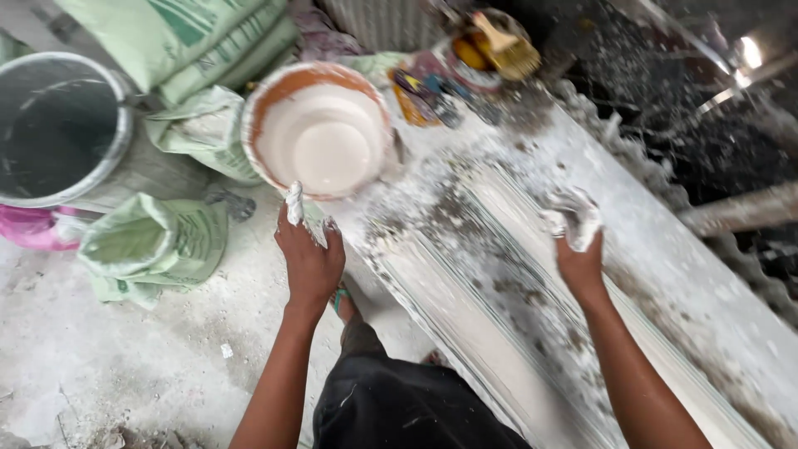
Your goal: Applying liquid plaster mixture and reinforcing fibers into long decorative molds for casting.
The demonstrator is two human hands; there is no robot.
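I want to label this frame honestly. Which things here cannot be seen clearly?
Head view:
- Right hand: fingers coated in white plaster; any grip is hidden.
- Left hand: fingertips at the table edge, contact unclear.
- Grey bucket: cut by the left edge, inside dark.
- Brush and nearby clutter: blurred.
- Ridged mould: runs off the bottom edge.

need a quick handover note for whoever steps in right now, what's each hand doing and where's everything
Left hand: plaster-coated, at the near edge of the long ribbed mould, just below the orange-rimmed basin of white plaster mix. Whether it grips anything cannot be told.
Right hand: thickly coated in wet white plaster, pressed on the mould's upper surface.
Things: the mould runs diagonally, smeared and patchy with plaster. Brush lies in a bowl at the far end. Grey bucket and green sacks sit to the left.
Done: some plaster is spread on the mould.
Left: grey bare patches show between the hands.
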